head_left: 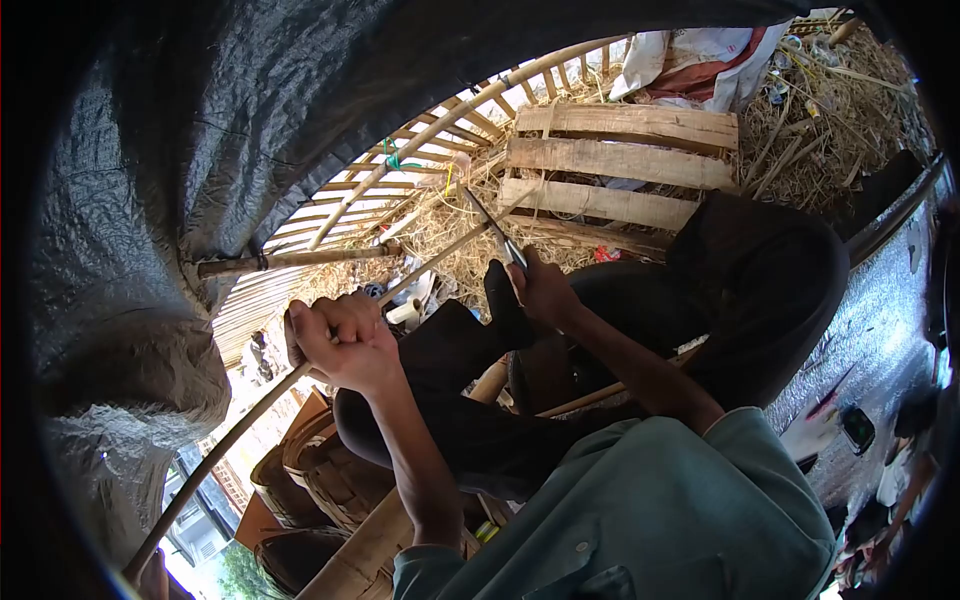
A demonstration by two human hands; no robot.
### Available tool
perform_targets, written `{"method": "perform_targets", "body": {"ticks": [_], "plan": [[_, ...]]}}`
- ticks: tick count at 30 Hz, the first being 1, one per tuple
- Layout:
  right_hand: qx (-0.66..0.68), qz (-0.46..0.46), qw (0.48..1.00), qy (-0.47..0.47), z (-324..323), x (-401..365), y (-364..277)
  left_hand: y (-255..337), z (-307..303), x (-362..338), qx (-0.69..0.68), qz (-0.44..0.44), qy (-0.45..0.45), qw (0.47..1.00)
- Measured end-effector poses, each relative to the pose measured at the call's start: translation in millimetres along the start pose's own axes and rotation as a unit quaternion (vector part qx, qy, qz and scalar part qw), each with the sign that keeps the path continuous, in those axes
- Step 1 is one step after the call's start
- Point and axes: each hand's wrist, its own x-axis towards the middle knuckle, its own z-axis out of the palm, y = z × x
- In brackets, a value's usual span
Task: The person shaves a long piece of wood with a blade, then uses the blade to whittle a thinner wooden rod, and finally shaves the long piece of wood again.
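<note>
A long thin bamboo stick (232, 437) runs from the lower left up to the middle of the view. My left hand (348, 338) is wrapped round it in a fist, knuckles up. In my right hand (546, 290) is a knife (489, 222) with a long narrow dark blade and a shiny part near the grip. Its blade crosses the upper part of the stick, overlapping it in this view. My bent legs in dark trousers (640, 300) lie beneath both hands.
A wooden slat pallet (625, 160) lies ahead on straw and shavings (450, 235). Bamboo railing (370, 185) slants along the left, under a dark tarp (290, 80). Woven baskets (330, 470) stand at the lower left. A white and red sack (705, 60) lies at the back.
</note>
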Motion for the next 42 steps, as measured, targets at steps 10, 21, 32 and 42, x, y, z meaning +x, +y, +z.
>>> {"method": "perform_targets", "body": {"ticks": [10, 21, 32, 42], "plan": [[-0.080, 0.105, 0.981, -0.145, 33, -26, 33, -1, 12, 4, -0.026, -0.019, -0.041, 0.999], [0.060, 0.144, 0.987, 0.044, 21, 11, 58, 0, 23, 18, 0.086, 0.010, 0.130, 0.988], [0.074, -0.066, 0.995, 0.005, 38, 52, 29, -2, 20, 24, 0.087, 0.014, 0.132, 0.987], [0.092, -0.029, 0.995, 0.022, 43, 59, 34, -8, 32, 30, 0.170, 0.035, 0.227, 0.958]]}}
